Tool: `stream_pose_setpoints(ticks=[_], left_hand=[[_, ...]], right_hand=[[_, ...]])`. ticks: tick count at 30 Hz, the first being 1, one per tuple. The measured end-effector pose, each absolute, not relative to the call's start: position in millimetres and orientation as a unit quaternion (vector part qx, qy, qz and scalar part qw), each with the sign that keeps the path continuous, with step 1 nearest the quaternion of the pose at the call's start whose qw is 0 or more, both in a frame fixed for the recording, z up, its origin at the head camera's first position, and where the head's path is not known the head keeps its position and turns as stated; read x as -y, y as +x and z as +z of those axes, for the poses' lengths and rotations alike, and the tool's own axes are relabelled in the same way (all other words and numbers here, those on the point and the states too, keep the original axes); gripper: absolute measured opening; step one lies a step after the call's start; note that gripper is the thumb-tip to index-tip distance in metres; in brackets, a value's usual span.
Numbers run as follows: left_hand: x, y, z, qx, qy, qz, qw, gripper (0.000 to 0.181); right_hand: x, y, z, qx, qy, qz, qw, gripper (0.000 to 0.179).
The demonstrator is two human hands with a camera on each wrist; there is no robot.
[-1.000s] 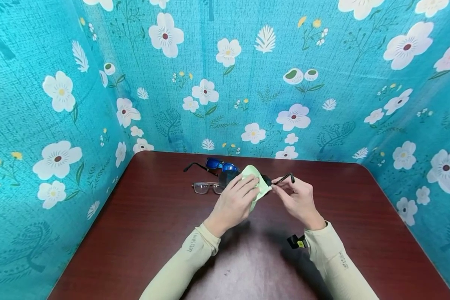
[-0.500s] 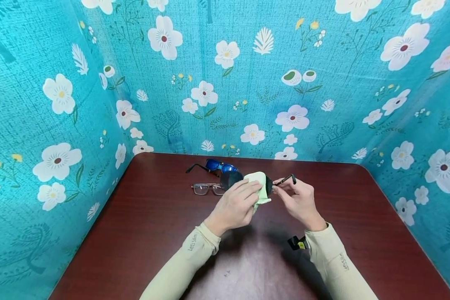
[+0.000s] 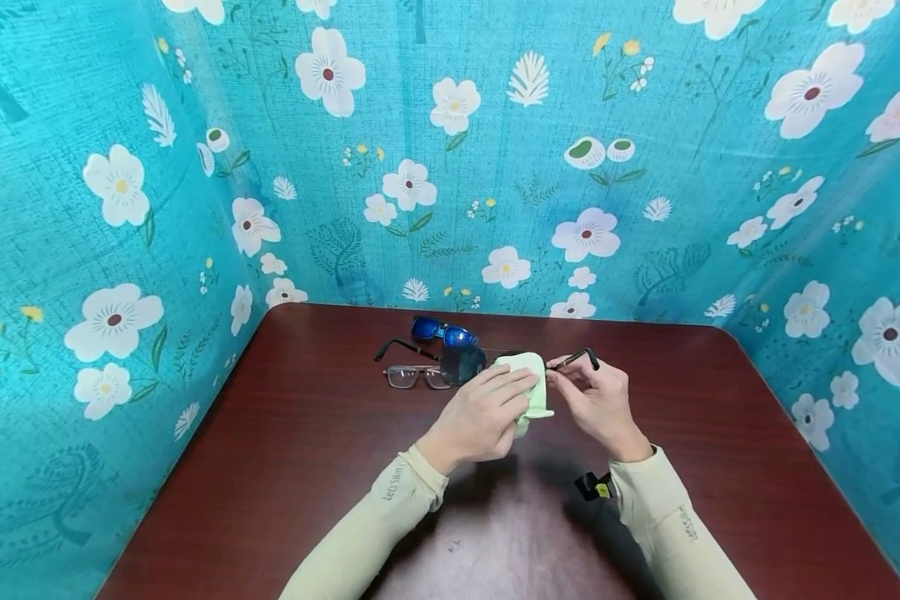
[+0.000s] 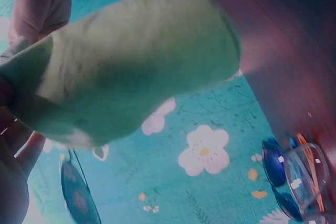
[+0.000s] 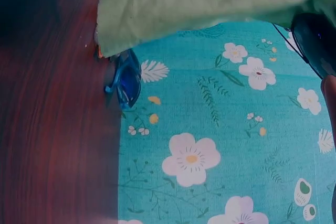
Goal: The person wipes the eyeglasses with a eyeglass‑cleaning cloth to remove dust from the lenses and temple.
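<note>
Dark-lensed sunglasses (image 3: 462, 367) are held up above the table, their far temple pointing left. My right hand (image 3: 598, 404) pinches them near the hinge of the right temple. A pale green cloth (image 3: 531, 365) is in my left hand (image 3: 480, 414), which holds it over the right lens and hides most of that lens. In the left wrist view, the cloth (image 4: 142, 61) spreads wide, with a dark lens (image 4: 79, 192) showing below it. The right wrist view has the cloth (image 5: 173, 11) hanging across the top and a lens (image 5: 317, 38) at the right edge.
Clear-lensed eyeglasses (image 3: 402, 377) and blue-lensed sunglasses (image 3: 426, 328) lie behind the held pair on the dark red table (image 3: 300, 450). A flowered turquoise cloth (image 3: 450, 208) surrounds the table's back and sides. A small black item (image 3: 587, 485) shows beside the right sleeve.
My left hand and the cloth have shifted slightly right and down across the right lens, and more of the left lens shows. My right hand keeps its place.
</note>
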State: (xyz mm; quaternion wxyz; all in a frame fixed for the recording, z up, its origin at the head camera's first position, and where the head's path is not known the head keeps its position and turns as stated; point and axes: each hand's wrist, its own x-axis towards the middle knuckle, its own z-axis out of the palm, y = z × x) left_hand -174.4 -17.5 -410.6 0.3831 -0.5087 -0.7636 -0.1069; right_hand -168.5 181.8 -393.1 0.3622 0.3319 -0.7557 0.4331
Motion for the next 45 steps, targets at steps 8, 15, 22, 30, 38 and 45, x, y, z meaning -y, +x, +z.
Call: stream_pose_setpoints(ticks=[8, 15, 22, 30, 38, 45], left_hand=[[16.6, -180.1, -409.3, 0.776, -0.480, -0.129, 0.388, 0.040], [9.9, -175.0, -410.8, 0.758, -0.503, -0.158, 0.383, 0.036], [29.3, -172.6, -424.1, 0.729, -0.505, -0.313, 0.341, 0.028], [77.2, -175.1, -429.9, 0.783, -0.316, -0.445, 0.299, 0.025], [107.8, -181.8, -418.1, 0.797, -0.207, -0.477, 0.308, 0.026], [120.9, -180.7, -416.1, 0.807, -0.170, -0.483, 0.296, 0.026]], right_hand=[[-184.1, -170.8, -389.7, 0.757, 0.321, 0.445, 0.355, 0.030], [-191.0, -181.5, -401.2, 0.761, 0.318, 0.443, 0.351, 0.029], [-208.5, -186.5, -410.9, 0.776, 0.273, 0.453, 0.343, 0.023], [-237.9, -181.7, -405.9, 0.817, 0.215, 0.391, 0.365, 0.023], [-269.0, -183.5, -416.8, 0.853, 0.178, 0.283, 0.400, 0.024], [-296.8, -182.5, -425.2, 0.879, 0.157, 0.224, 0.392, 0.024]])
